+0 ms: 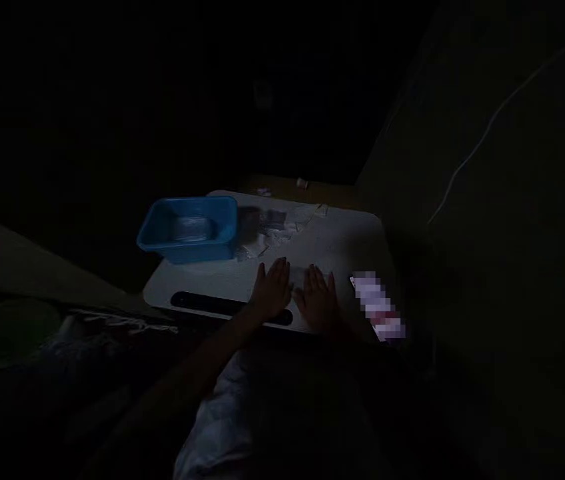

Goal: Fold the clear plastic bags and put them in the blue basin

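My left hand [271, 291] lies palm down near the front edge of a small white table [345, 233], its fingers stretched out. Beside it, a short gap away, my right hand [319, 301] rests with the fingers extended too. A faint, flat, see-through patch shows between the fingertips; it is too dark to tell what it is. Beyond my left hand lie crumpled clear plastic wrappers and pale scraps [262, 245]. A blue plastic basin [197, 252] stands at the table's left, with a clear plastic item [191, 229] inside.
A lit phone [377, 305], its screen blurred out, is at the table's right edge. A dark slot [212, 303] runs along the front edge. At far left sits a greenish round container [10, 330]. A pale cable [490, 123] hangs along the right wall. The surroundings are very dark.
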`<control>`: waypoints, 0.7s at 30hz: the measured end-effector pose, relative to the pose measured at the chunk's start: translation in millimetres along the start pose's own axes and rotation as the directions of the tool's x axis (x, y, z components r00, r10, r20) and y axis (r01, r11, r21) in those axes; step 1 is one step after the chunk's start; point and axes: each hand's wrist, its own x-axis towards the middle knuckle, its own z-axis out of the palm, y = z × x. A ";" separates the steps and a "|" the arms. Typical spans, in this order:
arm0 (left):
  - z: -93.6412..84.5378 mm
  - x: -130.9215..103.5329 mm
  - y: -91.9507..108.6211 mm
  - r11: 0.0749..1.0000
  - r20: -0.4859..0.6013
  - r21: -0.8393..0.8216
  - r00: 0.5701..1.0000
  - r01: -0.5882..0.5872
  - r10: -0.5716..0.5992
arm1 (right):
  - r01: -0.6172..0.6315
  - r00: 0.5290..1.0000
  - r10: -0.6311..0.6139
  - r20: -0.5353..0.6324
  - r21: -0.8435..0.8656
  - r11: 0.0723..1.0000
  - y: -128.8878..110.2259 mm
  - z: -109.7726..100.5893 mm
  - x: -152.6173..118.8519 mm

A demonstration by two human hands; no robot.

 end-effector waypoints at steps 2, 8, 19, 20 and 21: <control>1.6 -0.9 0.2 1.000 -0.028 -0.003 1.000 -0.006 0.006 | -0.034 0.999 0.034 -0.014 -0.002 0.999 2.8 0.1 -1.8; 2.6 -1.5 0.3 1.000 -0.076 -0.023 0.997 -0.009 0.007 | -0.127 0.992 0.127 -0.021 -0.005 0.992 18.6 1.6 -8.6; 2.5 -0.1 -0.3 1.000 -0.064 -0.030 0.998 -0.006 0.004 | -0.160 0.987 0.156 -0.046 -0.088 0.983 41.2 -7.6 -14.1; 3.0 0.1 -0.5 1.000 -0.067 -0.030 0.998 -0.006 0.004 | -0.158 0.987 0.155 -0.047 -0.081 0.984 44.2 -11.0 -9.7; 3.4 0.2 -0.7 1.000 -0.072 -0.030 0.997 -0.007 0.005 | -0.151 0.988 0.149 -0.038 -0.062 0.987 47.6 -15.1 -3.7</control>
